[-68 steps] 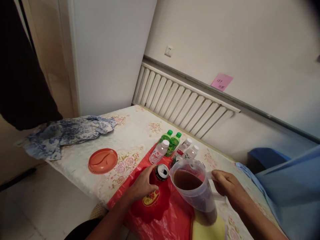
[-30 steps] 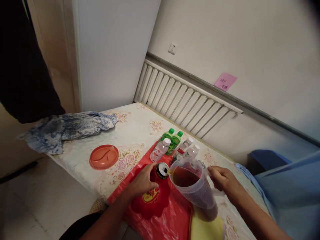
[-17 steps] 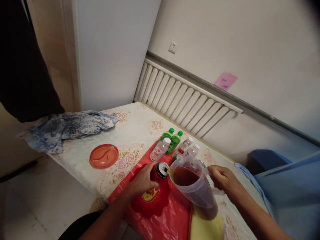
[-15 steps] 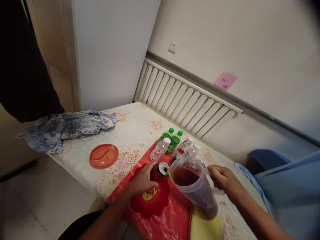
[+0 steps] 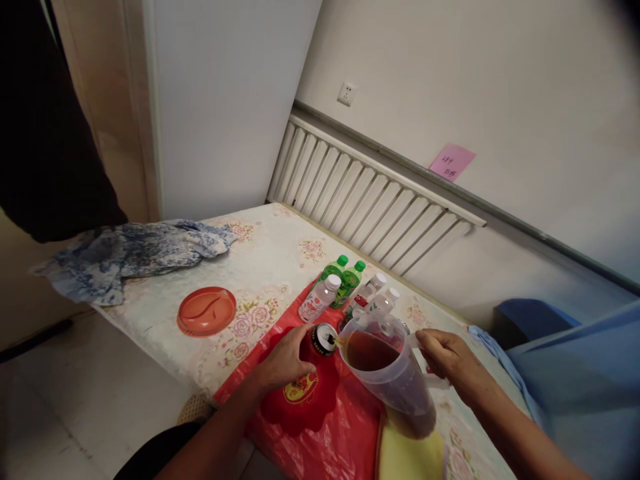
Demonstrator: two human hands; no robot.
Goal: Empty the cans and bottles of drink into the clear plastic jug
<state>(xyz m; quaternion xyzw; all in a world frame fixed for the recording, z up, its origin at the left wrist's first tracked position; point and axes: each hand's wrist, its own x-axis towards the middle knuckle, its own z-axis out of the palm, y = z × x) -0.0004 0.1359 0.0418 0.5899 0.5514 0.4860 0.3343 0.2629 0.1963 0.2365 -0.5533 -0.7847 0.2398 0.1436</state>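
My left hand [image 5: 287, 359] is wrapped round a dark can [image 5: 324, 340] with an open silver top, over a red scalloped tray [image 5: 313, 400]. My right hand [image 5: 445, 353] grips the handle of a translucent plastic pitcher [image 5: 400, 383]. The pitcher is tilted to the left, with brown liquid inside. Its spout meets the can's opening, and a thin yellowish stream shows there. Under the tray lies a red plastic sheet [image 5: 357, 427]. Just behind the can stand a clear bottle with a white cap [image 5: 320, 299] and green bottles [image 5: 350, 283].
More white-capped bottles [image 5: 367, 293] stand behind the pitcher. An orange-red divided plate [image 5: 207, 311] lies left on the flowered tablecloth [image 5: 265, 247], near a blue-patterned cloth [image 5: 160, 248]. A yellow cloth [image 5: 410, 457] is below the pitcher. A radiator [image 5: 370, 193] lines the wall.
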